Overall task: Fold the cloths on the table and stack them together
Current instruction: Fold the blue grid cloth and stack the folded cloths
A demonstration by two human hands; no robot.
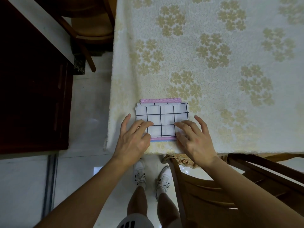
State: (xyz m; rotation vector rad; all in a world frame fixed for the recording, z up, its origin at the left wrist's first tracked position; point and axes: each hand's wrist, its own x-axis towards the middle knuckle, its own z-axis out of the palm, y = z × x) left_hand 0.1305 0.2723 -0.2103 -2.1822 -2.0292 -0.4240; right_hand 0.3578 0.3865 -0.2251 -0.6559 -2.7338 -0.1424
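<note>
Both hands rest flat on one folded stack at the near corner of the counter.

We have our left hand [133, 137] and right hand [192, 137] spread open, gripping nothing, fingers pressing the near corners of the grid cloth [162, 119], which lies directly ahead of both palms and about equally near to each. Its long axis runs left to right, parallel to the counter [213, 63] edge just in front of us. This white cloth with black grid lines is folded into a neat rectangle, its far layers slightly stepped. Beneath it a pink cloth [161, 100] shows along the far and near edges, and a thin blue cloth [162, 141] peeks out at the near edge. We judge the stacking nearly finished, with only squaring left.
</note>
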